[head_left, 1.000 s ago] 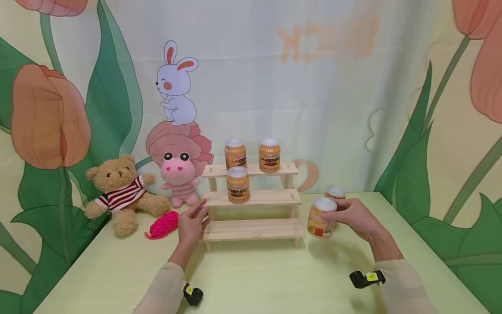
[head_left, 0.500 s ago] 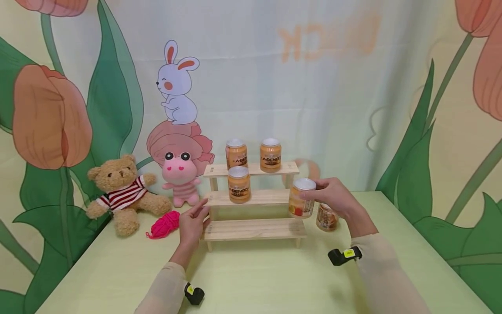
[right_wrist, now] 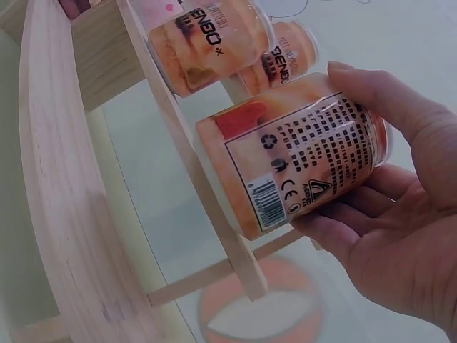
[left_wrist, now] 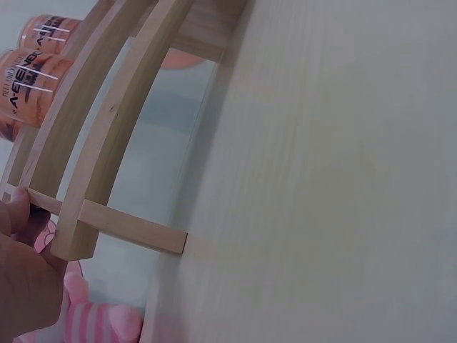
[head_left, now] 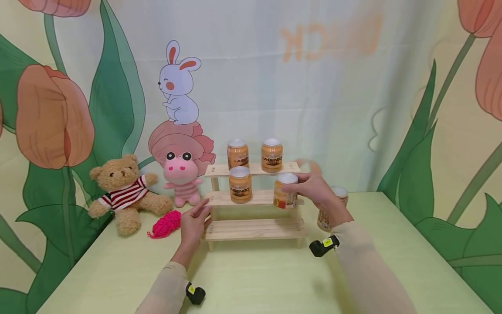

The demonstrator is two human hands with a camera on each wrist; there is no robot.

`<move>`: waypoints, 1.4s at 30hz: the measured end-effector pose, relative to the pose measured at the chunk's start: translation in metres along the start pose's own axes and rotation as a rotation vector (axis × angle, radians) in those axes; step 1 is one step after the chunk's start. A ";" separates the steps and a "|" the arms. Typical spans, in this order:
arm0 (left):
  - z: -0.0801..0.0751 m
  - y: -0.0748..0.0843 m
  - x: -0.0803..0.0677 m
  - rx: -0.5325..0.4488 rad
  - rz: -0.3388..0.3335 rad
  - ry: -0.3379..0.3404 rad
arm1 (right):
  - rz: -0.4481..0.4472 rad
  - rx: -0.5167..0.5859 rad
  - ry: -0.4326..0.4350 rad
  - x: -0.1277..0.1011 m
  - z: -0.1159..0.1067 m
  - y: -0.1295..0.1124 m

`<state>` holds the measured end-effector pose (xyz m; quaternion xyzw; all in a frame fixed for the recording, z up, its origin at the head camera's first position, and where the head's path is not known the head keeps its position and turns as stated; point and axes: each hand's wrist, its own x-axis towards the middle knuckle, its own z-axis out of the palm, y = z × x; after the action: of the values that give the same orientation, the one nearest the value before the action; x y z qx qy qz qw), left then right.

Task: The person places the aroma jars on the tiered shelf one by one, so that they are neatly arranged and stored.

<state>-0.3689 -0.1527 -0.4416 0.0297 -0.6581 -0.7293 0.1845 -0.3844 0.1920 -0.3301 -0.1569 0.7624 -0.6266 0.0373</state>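
A three-tier wooden display rack stands on the table. At its left end my left hand grips the side frame, thumb and fingers around the wood in the left wrist view. My right hand holds an orange can with a silver lid, thumb on one side and fingers on the other. This can is upright at the right part of the middle tier, its barcode side facing the right wrist camera. Another can stands on that tier's left part. Up on the top tier are a left can and a right can.
Partly hidden behind my right wrist, one more can stands on the table right of the rack, with a further lid showing behind. To the left sit a teddy bear, a pink plush toy and a pink yarn bundle.
My right hand has carried the can leftward from beside the rack, first up and then over the middle tier's right part. My left hand has stayed at the rack's left end.
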 end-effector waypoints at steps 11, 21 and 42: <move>0.002 -0.001 -0.001 -0.004 -0.001 0.013 | 0.024 -0.046 0.036 0.017 0.015 -0.001; 0.000 0.002 -0.001 -0.011 -0.010 -0.003 | 0.066 0.001 0.050 0.030 0.024 -0.002; -0.001 -0.003 0.001 -0.010 0.011 0.001 | 0.056 0.020 0.054 0.035 0.026 0.003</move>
<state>-0.3700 -0.1539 -0.4445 0.0254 -0.6547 -0.7314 0.1891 -0.4118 0.1580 -0.3333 -0.1182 0.7608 -0.6371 0.0358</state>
